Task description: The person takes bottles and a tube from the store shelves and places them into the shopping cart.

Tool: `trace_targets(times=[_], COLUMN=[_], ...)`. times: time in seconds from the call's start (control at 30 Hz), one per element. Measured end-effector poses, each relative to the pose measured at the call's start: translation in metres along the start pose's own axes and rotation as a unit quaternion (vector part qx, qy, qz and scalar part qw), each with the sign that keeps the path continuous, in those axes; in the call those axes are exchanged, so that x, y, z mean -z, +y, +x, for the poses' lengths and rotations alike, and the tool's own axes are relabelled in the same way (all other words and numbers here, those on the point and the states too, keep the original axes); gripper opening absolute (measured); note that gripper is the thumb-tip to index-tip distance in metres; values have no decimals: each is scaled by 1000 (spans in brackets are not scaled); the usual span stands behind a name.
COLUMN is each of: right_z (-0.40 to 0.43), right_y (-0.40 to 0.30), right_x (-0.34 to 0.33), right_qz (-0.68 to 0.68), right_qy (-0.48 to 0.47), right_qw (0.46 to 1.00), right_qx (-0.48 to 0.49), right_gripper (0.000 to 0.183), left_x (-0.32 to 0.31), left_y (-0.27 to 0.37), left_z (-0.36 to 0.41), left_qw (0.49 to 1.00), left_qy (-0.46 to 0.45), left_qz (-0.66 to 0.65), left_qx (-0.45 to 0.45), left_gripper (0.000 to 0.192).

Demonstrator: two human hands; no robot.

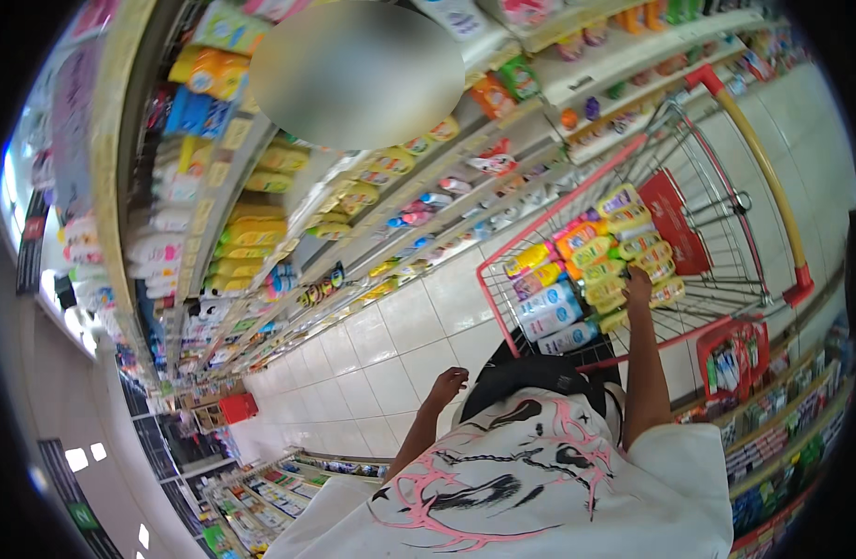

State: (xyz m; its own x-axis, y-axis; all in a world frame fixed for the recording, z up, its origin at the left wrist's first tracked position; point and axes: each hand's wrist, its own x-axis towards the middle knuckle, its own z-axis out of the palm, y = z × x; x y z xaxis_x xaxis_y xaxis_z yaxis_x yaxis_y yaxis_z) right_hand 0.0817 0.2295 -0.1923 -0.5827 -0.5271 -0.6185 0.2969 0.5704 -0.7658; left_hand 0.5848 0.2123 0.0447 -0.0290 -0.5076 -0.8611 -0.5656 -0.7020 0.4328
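Note:
My right hand (pixel 637 286) reaches into a wire shopping cart (pixel 494 300) with red edging, at the yellow bottles (pixel 602 290) packed in rows there. Its fingers touch or hover just over them; whether they grip one, I cannot tell. White-and-blue bottles (pixel 550 311) lie at the cart's near side. Yellow-and-purple bottles (pixel 529 258) and orange packs (pixel 578 237) lie beyond these. My left hand (pixel 449 388) hangs beside my body over the tiled floor, outside the cart, its fingers loosely curled around nothing.
Long store shelves (pixel 316 258) of bottles run along the left and top. A blurred oval covers part of them. The cart's yellow handle (pixel 770 168) is at upper right. A red basket (pixel 732 360) stands by lower shelves (pixel 784 433) on the right. White tiles (pixel 372 349) line the aisle.

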Motion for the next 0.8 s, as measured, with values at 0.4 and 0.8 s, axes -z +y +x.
trace_targets(times=[0.4, 0.8], right_z=[-137, -271], right_y=[-104, -83], right_x=[6, -44], right_qz=[15, -361], right_qy=[-42, 60], right_qw=[989, 883], right_qx=[141, 294], right_gripper=[36, 24], left_x=[131, 290], left_y=[52, 240], left_z=[100, 101], left_qw=[904, 708], left_qy=[336, 517], left_qz=[-58, -93], left_qx=[-258, -472], left_gripper=[25, 47])
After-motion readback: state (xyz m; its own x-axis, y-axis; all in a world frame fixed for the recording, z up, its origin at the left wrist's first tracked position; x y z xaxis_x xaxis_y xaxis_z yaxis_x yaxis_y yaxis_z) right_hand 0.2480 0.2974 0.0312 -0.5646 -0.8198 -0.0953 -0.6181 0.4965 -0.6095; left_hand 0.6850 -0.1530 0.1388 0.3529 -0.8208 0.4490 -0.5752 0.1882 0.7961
